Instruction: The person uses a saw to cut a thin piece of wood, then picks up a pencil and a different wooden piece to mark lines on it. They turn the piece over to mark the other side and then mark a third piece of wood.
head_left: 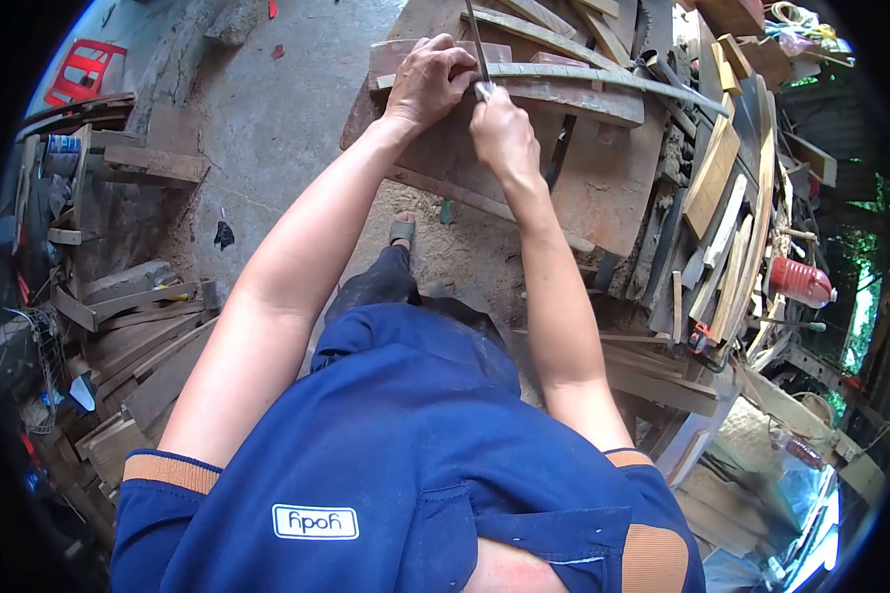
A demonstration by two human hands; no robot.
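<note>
My right hand (505, 136) is closed round the handle of a thin, dark, long tool (477, 42), which points away from me. Just left of it, my left hand (428, 83) has its fingers bent together at the end of a thin wooden strip (603, 75); whether they grip the strip or something small is hidden. The strip runs off to the right, over a thicker wooden board (574, 101). Both hands are above the wooden workbench (603, 183).
Stacked wood pieces (712, 173) line the right side, with a red plastic bottle (801, 283) beyond them. More planks (158, 336) lie at the left. A red plastic chair (86, 71) stands at the upper left. Sawdust (455, 237) covers the floor near my foot.
</note>
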